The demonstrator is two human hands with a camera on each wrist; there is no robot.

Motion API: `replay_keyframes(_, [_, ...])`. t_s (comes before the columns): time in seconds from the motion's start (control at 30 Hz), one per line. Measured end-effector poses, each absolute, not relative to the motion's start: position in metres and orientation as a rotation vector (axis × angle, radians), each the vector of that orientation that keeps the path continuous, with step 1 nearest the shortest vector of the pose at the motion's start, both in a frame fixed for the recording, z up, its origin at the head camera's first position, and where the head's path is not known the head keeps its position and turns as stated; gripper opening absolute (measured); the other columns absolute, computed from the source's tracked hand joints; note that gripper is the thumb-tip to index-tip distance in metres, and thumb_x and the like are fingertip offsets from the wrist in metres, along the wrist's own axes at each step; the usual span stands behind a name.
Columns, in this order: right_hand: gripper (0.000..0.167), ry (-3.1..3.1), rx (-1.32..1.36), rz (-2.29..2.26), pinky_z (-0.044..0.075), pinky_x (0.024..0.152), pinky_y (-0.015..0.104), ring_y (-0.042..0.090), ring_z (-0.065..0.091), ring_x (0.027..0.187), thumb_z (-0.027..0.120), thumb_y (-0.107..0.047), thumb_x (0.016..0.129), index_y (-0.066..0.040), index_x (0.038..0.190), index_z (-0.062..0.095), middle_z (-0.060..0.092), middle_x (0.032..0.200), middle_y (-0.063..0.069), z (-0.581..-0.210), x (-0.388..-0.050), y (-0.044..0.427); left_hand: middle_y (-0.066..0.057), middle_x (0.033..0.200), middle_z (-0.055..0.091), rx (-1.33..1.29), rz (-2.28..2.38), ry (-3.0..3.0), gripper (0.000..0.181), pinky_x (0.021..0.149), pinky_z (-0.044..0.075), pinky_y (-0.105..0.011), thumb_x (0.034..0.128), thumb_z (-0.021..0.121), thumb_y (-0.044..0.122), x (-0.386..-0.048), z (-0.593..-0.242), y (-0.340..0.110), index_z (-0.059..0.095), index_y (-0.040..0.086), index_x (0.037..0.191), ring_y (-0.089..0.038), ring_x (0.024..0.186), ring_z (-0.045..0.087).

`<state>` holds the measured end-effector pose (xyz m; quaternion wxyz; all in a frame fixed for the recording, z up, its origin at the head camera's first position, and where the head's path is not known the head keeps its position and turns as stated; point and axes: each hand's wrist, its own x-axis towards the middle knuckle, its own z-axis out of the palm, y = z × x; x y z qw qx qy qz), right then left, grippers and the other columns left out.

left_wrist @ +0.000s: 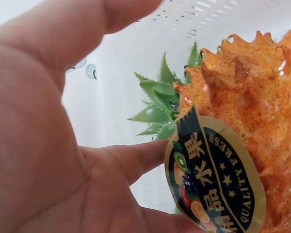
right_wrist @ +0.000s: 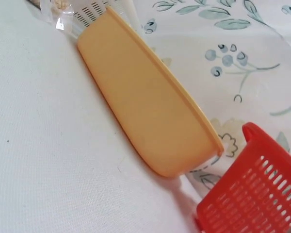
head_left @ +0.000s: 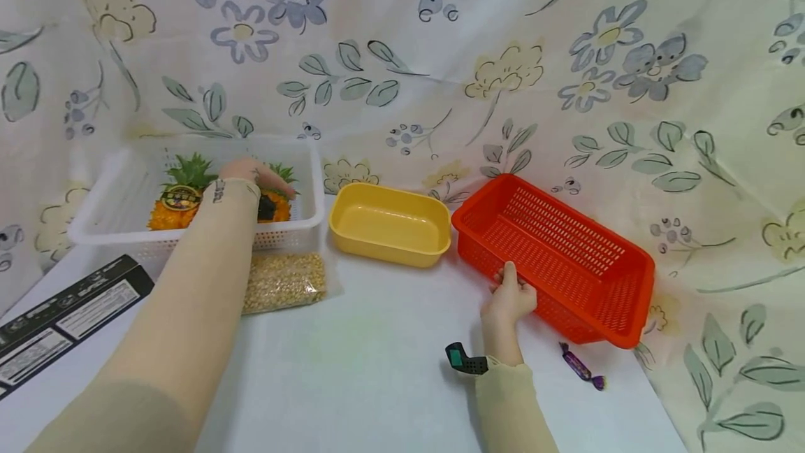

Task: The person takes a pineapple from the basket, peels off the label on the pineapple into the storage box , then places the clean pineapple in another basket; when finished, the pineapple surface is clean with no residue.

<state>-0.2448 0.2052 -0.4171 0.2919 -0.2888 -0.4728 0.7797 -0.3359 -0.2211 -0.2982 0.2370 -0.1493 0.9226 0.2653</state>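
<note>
Inside the white plastic basket point(head_left: 94, 229) at the left, my left hand point(head_left: 248, 173) reaches over the right one of two orange pineapples. In the left wrist view, that pineapple point(left_wrist: 242, 97) has a green crown point(left_wrist: 157, 104) and a black and gold label point(left_wrist: 216, 174). Two fingers of this hand meet the label side, while the thumb is spread apart from the fruit; some fingertips are hidden. The other pineapple point(head_left: 172, 210) lies left of the forearm. My right hand point(head_left: 511, 299) grips the near rim of the red perforated basket point(head_left: 560, 250), thumb uppermost.
Between the baskets stands a yellow plastic tub point(head_left: 390, 226). A clear bag of pale kernels point(head_left: 286, 284) lies before the white basket. At far left is a black box point(head_left: 69, 317). A purple wrapped candy point(head_left: 581, 367) lies near the table's right edge, with floral cloth point(head_left: 390, 26) behind.
</note>
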Motion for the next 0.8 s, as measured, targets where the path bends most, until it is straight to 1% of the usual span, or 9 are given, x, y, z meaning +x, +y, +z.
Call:
replay_keyframes(0.07, [0.02,-1.259,-0.766,2.087,0.045,0.047,0.018,0.009,0.053,0.054,0.066,-0.021,0.086,-0.007,0.089,0.052,0.059,0.068,-0.003,-0.416,-0.244,0.205,-0.034,0.141,0.025,-0.412,0.693,2.546,0.103,0.097,0.041,-0.049,0.0732,0.069,0.051,-0.335,-0.3,-0.219,0.023,-0.013,0.139,-0.044,0.124,0.036])
replay_keyframes(0.17, [0.018,-1.258,-0.764,2.09,0.044,0.046,0.018,0.009,0.052,0.052,0.065,-0.02,0.086,-0.007,0.088,0.052,0.059,0.066,-0.004,-0.415,-0.244,0.205,-0.032,0.136,0.034,-0.412,0.643,2.578,0.087,0.092,0.045,-0.047,0.071,0.074,0.045,-0.333,-0.301,-0.217,0.042,-0.01,0.13,-0.041,0.118,0.043])
replay_keyframes(0.3, [0.015,-1.266,-0.781,2.076,0.045,0.046,0.018,0.01,0.053,0.055,0.064,-0.019,0.087,-0.008,0.088,0.053,0.058,0.068,-0.003,-0.415,-0.244,0.205,-0.031,0.129,0.041,-0.327,0.516,2.615,0.06,0.088,0.049,-0.044,0.0752,0.074,0.035,-0.325,-0.296,-0.212,0.058,-0.005,0.117,-0.04,0.113,0.047])
replay_keyframes(0.43, [0.017,-1.285,-0.799,2.065,0.046,0.047,0.018,0.011,0.054,0.058,0.064,-0.021,0.087,-0.008,0.09,0.054,0.058,0.07,-0.003,-0.415,-0.244,0.205,-0.031,0.126,0.045,-0.302,0.436,2.602,0.047,0.089,0.049,-0.041,0.0812,0.068,0.028,-0.318,-0.289,-0.207,0.061,-0.005,0.114,-0.038,0.111,0.049])
replay_keyframes(0.6, [0.018,-1.279,-0.8,2.072,0.046,0.047,0.018,0.011,0.054,0.059,0.065,-0.022,0.086,-0.009,0.089,0.053,0.059,0.07,-0.003,-0.414,-0.243,0.205,-0.032,0.126,0.043,-0.293,0.401,2.593,0.051,0.088,0.049,-0.039,0.0824,0.066,0.03,-0.314,-0.287,-0.206,0.057,-0.006,0.118,-0.037,0.11,0.049])
replay_keyframes(0.7, [0.015,-1.275,-0.793,2.072,0.047,0.048,0.018,0.011,0.054,0.058,0.064,-0.02,0.087,-0.009,0.088,0.054,0.059,0.069,-0.003,-0.413,-0.243,0.205,-0.031,0.121,0.044,-0.317,0.439,2.597,0.05,0.083,0.051,-0.038,0.0813,0.065,0.03,-0.313,-0.287,-0.207,0.058,-0.006,0.115,-0.034,0.103,0.05])
replay_keyframes(0.8, [0.013,-1.283,-0.788,2.066,0.047,0.049,0.019,0.01,0.054,0.059,0.064,-0.019,0.087,-0.009,0.088,0.055,0.059,0.069,-0.003,-0.413,-0.242,0.205,-0.028,0.118,0.045,-0.404,0.536,2.587,0.051,0.079,0.051,-0.037,0.08,0.066,0.03,-0.313,-0.288,-0.209,0.058,-0.006,0.115,-0.029,0.097,0.048])
